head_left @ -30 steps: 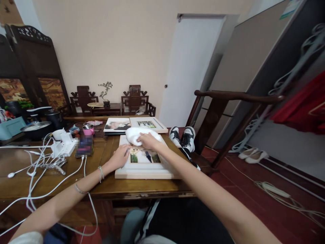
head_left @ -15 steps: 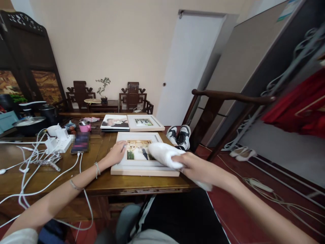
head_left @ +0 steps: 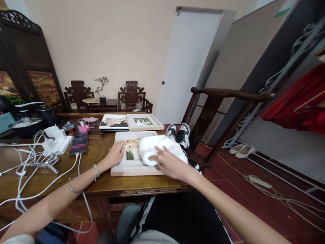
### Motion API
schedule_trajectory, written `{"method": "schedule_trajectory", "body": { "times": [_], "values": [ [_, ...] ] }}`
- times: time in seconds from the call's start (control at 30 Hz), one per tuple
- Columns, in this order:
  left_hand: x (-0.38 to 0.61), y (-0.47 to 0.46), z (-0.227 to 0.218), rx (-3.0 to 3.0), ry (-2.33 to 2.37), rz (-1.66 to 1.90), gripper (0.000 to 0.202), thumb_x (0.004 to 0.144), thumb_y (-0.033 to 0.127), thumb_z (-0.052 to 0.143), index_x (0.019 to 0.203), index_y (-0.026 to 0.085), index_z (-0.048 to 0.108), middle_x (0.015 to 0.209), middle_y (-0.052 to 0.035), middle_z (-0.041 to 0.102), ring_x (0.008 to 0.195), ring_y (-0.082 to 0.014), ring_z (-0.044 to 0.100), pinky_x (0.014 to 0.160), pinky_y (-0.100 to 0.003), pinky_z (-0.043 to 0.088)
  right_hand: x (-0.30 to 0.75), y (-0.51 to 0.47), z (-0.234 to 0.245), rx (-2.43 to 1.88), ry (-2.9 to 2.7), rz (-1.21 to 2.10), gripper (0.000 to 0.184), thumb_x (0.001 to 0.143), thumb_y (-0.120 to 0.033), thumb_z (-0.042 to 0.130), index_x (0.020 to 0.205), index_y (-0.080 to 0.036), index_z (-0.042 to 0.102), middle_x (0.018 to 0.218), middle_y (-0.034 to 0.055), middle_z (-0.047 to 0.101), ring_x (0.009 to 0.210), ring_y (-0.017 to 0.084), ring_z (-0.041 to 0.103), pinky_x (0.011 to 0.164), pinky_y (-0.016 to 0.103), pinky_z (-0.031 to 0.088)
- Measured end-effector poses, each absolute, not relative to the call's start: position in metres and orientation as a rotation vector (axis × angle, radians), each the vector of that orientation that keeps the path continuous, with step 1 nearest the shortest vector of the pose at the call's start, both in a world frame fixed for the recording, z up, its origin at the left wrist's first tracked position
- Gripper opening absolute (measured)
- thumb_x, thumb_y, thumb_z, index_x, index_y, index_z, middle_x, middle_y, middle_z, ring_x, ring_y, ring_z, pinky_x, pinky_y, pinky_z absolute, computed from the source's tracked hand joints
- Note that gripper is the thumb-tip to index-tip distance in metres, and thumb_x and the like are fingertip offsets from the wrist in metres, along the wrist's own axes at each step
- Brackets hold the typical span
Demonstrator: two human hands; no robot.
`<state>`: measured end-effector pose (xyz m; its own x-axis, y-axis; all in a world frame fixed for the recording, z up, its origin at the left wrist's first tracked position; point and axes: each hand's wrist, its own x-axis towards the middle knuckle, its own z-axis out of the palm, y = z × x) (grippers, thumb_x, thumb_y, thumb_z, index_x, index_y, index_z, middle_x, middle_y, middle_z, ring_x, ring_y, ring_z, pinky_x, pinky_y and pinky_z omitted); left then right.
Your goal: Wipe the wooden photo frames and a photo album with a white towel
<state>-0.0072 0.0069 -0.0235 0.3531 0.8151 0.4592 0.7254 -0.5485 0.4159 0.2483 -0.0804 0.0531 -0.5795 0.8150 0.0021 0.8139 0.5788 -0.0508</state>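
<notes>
A pale wooden picture frame lies flat on the table, with a white mat around a small photo. My left hand holds the frame by its left side, the fingers curled over the rim and reaching the mat. In my right hand is a bunched white towel, pressed on the right part of the frame. The towel covers much of the photo and the frame's right side, and hides some of my right fingers.
Behind lie a second frame and a photo album. To the left are a phone, a power strip with tangled white cables, a pink cup and a pot. A wooden chair stands right of the table.
My right hand has moved left with the towel, which now spreads wider over the frame and hides more of the photo. My left hand stays at the frame's left side.
</notes>
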Motion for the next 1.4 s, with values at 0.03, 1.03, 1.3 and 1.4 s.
{"method": "schedule_trajectory", "body": {
  "times": [0.03,1.03,1.3,1.4],
  "values": [
    [-0.007,0.007,-0.023,2.457,1.410,0.971,0.032,0.089,0.019,0.037,0.114,0.018,0.057,0.124,-0.0104,0.060,0.120,-0.0226,0.051,0.106,-0.044,0.039,0.246,-0.096,0.058,-1.384,-2.811,0.152,0.058,0.071,-0.002,0.040,0.123,-0.016,0.061,0.119,0.0156,0.064,0.133,0.032,0.034,0.107,0.052,0.022],
    [0.003,-0.011,-0.001,2.369,1.347,0.939,0.036,0.096,0.038,0.032,0.097,0.020,0.063,0.108,-0.0083,0.066,0.106,-0.0225,0.059,0.099,-0.037,0.044,0.268,-0.102,0.073,-1.747,-2.716,0.363,0.064,0.068,0.001,0.039,0.123,-0.021,0.063,0.139,0.0100,0.050,0.141,0.027,0.021,0.110,0.058,0.019],
    [0.002,-0.013,0.002,2.057,1.418,1.318,0.033,0.096,0.032,0.030,0.113,0.019,0.054,0.121,-0.0084,0.062,0.115,-0.0202,0.056,0.102,-0.036,0.042,0.184,-0.095,0.048,-1.078,-2.737,0.339,0.061,0.065,-0.002,0.042,0.118,-0.020,0.065,0.143,0.0094,0.045,0.141,0.028,0.019,0.110,0.061,0.012],
    [-0.002,-0.009,0.000,2.006,1.455,1.343,0.032,0.096,0.031,0.031,0.119,0.018,0.049,0.126,-0.0103,0.059,0.118,-0.0208,0.055,0.102,-0.038,0.041,0.182,-0.096,0.047,-1.019,-2.725,0.343,0.059,0.065,-0.001,0.041,0.116,-0.019,0.067,0.140,0.0097,0.049,0.141,0.024,0.023,0.114,0.052,0.013]
  ]
}}
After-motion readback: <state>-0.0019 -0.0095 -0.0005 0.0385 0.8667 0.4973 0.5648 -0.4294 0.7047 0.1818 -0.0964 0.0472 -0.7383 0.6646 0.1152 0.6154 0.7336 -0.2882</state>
